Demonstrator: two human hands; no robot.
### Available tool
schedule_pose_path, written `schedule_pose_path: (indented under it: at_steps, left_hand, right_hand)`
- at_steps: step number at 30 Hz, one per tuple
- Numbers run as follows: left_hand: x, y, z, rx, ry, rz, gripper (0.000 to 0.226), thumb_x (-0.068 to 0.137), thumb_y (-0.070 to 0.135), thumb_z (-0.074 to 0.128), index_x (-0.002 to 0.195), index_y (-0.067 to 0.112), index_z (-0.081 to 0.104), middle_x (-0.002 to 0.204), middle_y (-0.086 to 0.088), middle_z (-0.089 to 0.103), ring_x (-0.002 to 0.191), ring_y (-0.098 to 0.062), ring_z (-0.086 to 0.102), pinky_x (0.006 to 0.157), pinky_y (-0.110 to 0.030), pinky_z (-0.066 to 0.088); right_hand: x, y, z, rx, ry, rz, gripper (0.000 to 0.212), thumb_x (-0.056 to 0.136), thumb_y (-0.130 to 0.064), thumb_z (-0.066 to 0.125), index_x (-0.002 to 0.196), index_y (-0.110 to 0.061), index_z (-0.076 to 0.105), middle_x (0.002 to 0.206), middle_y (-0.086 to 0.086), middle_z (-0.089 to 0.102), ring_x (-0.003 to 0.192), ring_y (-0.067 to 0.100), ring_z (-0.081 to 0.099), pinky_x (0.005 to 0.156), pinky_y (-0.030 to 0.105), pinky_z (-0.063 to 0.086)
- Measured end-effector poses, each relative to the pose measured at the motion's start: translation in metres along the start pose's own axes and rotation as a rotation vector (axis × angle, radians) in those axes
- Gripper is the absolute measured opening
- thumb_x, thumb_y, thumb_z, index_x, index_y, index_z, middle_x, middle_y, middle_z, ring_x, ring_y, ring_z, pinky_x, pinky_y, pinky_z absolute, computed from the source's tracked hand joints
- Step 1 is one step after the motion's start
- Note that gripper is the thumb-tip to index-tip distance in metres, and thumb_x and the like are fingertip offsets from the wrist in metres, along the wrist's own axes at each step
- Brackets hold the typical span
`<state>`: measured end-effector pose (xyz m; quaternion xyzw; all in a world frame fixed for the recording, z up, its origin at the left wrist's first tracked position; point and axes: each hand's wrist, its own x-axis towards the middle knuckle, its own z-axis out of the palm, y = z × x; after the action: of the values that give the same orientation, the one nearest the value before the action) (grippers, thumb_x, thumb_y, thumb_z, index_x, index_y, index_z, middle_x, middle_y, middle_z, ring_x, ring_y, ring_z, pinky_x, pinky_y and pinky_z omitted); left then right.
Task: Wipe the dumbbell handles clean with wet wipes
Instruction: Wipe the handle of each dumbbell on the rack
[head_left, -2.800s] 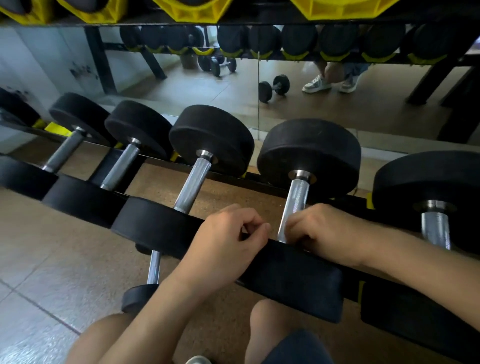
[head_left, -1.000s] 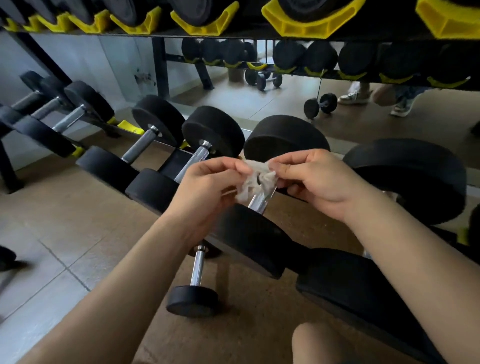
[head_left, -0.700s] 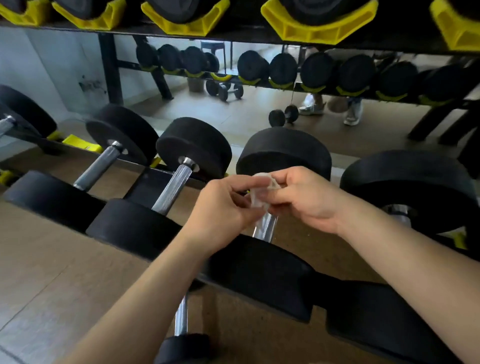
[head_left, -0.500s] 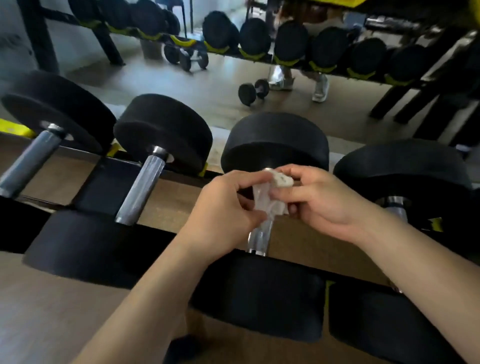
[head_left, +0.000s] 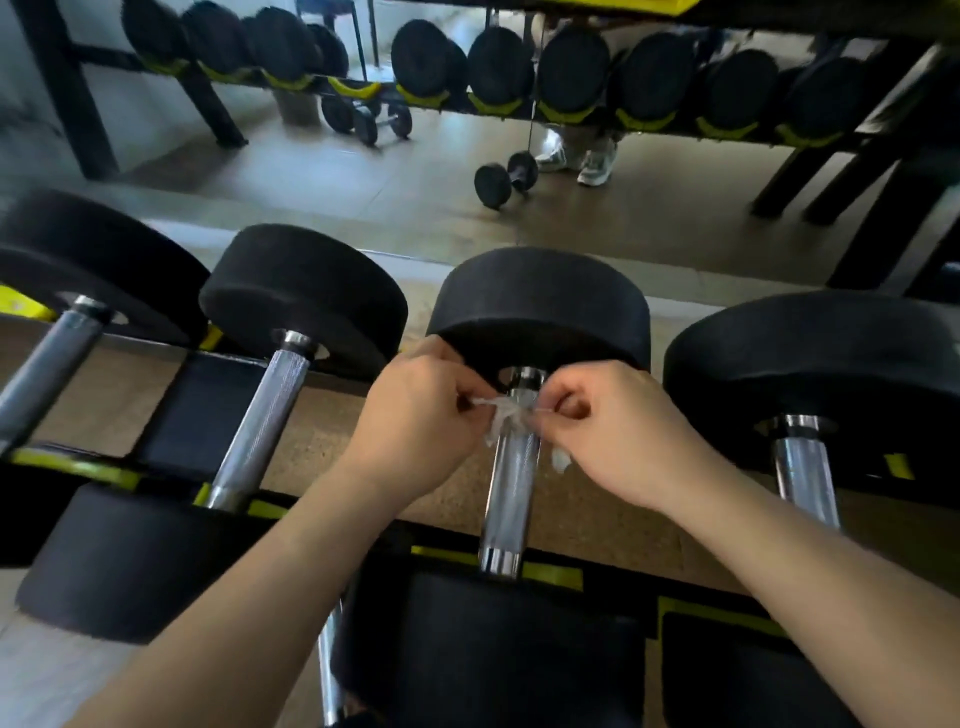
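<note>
Head view: a wet wipe (head_left: 500, 422) lies stretched over the far end of the chrome dumbbell handle (head_left: 509, 493), just below the rear black weight head (head_left: 540, 306), toward the back edge of the rack (head_left: 553, 574). The left hand (head_left: 421, 415) has its fingers curled and pinches the wipe's end left of the handle. The right hand (head_left: 613, 431), likewise curled, pinches the other end on the handle's right side, a scrap of wipe hanging beneath it. Neighbouring dumbbells (head_left: 260, 421) lie on either side along the rack
</note>
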<state>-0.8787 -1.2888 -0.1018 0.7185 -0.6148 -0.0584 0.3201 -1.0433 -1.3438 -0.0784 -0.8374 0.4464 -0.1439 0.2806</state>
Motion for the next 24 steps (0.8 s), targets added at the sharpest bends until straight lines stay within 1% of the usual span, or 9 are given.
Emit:
schedule_pose_path:
  at_steps: [2,4,6,9,11,13,16,20,24]
  left_hand:
    - [-0.003,0.006,0.000,-0.026,-0.044,-0.051,0.003,0.079,0.022,0.077,0.082,0.023,0.078,0.073,0.014,0.057,0.071,-0.010,0.058,0.060,-0.009,0.037]
    - [-0.005,0.011,0.001,-0.034,-0.072,-0.086,0.005,0.084,0.027,0.072,0.083,0.025,0.077,0.068,0.013,0.062,0.066,-0.008,0.059,0.058,-0.016,0.043]
    - [-0.005,0.014,0.005,-0.019,-0.066,-0.088,0.010,0.086,0.029,0.069,0.077,0.026,0.073,0.063,0.011,0.061,0.061,-0.007,0.057,0.057,-0.022,0.044]
    - [-0.004,0.013,0.008,0.003,-0.034,-0.054,0.038,0.088,0.034,0.065,0.053,0.027,0.053,0.050,0.010,0.048,0.048,-0.007,0.046,0.048,-0.022,0.030]
    - [-0.003,0.012,0.008,0.031,-0.017,0.004,0.040,0.086,0.041,0.065,0.052,0.026,0.051,0.056,0.009,0.046,0.051,-0.008,0.044,0.049,-0.020,0.026]
    - [-0.002,0.014,0.007,0.029,-0.029,0.057,0.028,0.085,0.041,0.068,0.061,0.026,0.064,0.072,0.008,0.050,0.064,-0.009,0.049,0.055,-0.020,0.032]
    - [-0.005,0.014,0.005,-0.017,-0.141,0.198,0.009,0.085,0.024,0.069,0.081,0.019,0.075,0.089,0.004,0.062,0.078,-0.013,0.059,0.070,-0.032,0.051]
    - [-0.008,0.000,0.000,-0.004,-0.227,0.305,0.012,0.087,0.015,0.065,0.083,0.014,0.075,0.094,0.002,0.062,0.075,0.001,0.052,0.074,-0.001,0.035]
    - [-0.012,-0.006,-0.004,-0.071,-0.247,0.214,0.010,0.083,0.015,0.071,0.087,0.021,0.078,0.083,0.008,0.059,0.074,-0.003,0.056,0.069,-0.003,0.038]
  right_hand:
    - [-0.002,-0.001,0.000,-0.150,0.051,-0.067,0.015,0.093,-0.035,0.061,0.098,-0.027,0.072,0.074,-0.013,0.067,0.064,0.003,0.062,0.065,0.029,0.056]
    - [-0.002,0.001,0.001,-0.104,0.073,-0.057,0.014,0.092,-0.032,0.062,0.099,-0.026,0.074,0.071,-0.012,0.066,0.061,0.003,0.061,0.062,0.029,0.056]
    - [-0.001,0.002,0.005,0.029,0.115,-0.015,0.010,0.090,-0.024,0.066,0.096,-0.025,0.074,0.074,-0.010,0.067,0.065,0.004,0.063,0.064,0.029,0.057]
    - [-0.002,0.003,0.013,0.365,0.183,0.065,0.012,0.085,-0.015,0.072,0.088,-0.027,0.073,0.079,-0.009,0.070,0.075,0.004,0.067,0.075,0.031,0.059]
    - [-0.005,0.003,0.016,0.514,0.207,0.125,0.018,0.086,-0.014,0.071,0.094,-0.030,0.073,0.091,-0.012,0.072,0.088,0.001,0.066,0.087,0.029,0.055]
    - [-0.006,0.002,0.020,0.590,0.256,0.163,0.022,0.091,-0.013,0.065,0.105,-0.030,0.071,0.105,-0.013,0.070,0.097,-0.002,0.062,0.088,0.019,0.050]
    - [-0.014,-0.004,0.031,0.365,0.322,0.110,0.022,0.095,-0.017,0.059,0.113,-0.023,0.070,0.111,-0.013,0.067,0.089,-0.009,0.055,0.072,0.001,0.041]
    - [-0.015,-0.005,0.031,0.119,0.307,0.029,0.020,0.094,-0.024,0.059,0.107,-0.018,0.073,0.110,-0.007,0.061,0.100,0.002,0.055,0.085,0.010,0.041]
    - [-0.021,-0.005,0.035,0.192,0.218,0.027,0.019,0.087,-0.031,0.068,0.105,-0.027,0.073,0.102,-0.011,0.062,0.090,0.000,0.059,0.076,0.012,0.048]
